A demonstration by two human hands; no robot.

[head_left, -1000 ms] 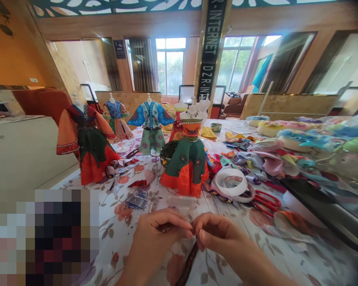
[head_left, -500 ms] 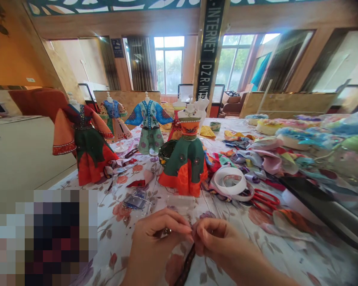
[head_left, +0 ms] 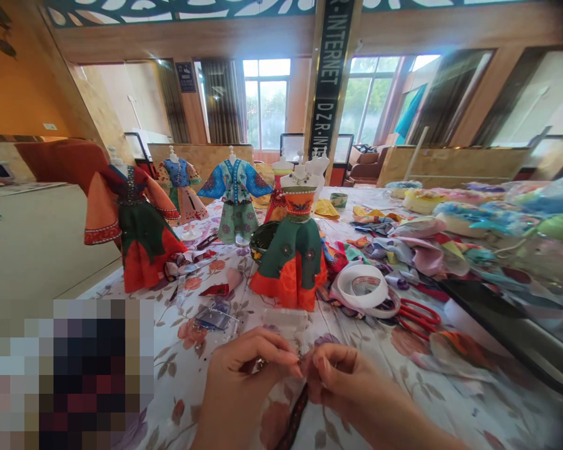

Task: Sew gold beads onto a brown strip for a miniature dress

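Observation:
Close together at the front of the table, my left hand (head_left: pixel 246 375) and my right hand (head_left: pixel 356 384) both have thumb and fingers pinched. A dark, narrow trim strip (head_left: pixel 293 422) runs down from the right fingertips toward the bottom edge. What the left fingertips pinch is too small to make out; small shiny bits show by those fingers. Just beyond the hands lies a clear plastic box (head_left: pixel 285 319). Behind it stands a small mannequin in a green and orange-red dress (head_left: pixel 293 250). Left of the box is a small packet (head_left: pixel 214 315) with loose beads around it.
More dressed mannequins stand behind, including one in a blue jacket (head_left: pixel 234 181) and one with orange sleeves (head_left: pixel 141 231). To the right are tape rolls (head_left: pixel 362 286), red-handled scissors (head_left: pixel 418 317), fabric scraps (head_left: pixel 426 240) and a black flat object (head_left: pixel 511 331).
The two hands stay pinched in nearly the same place. My right fingertips have shifted very slightly to the right, and the strip's top has moved a little with them.

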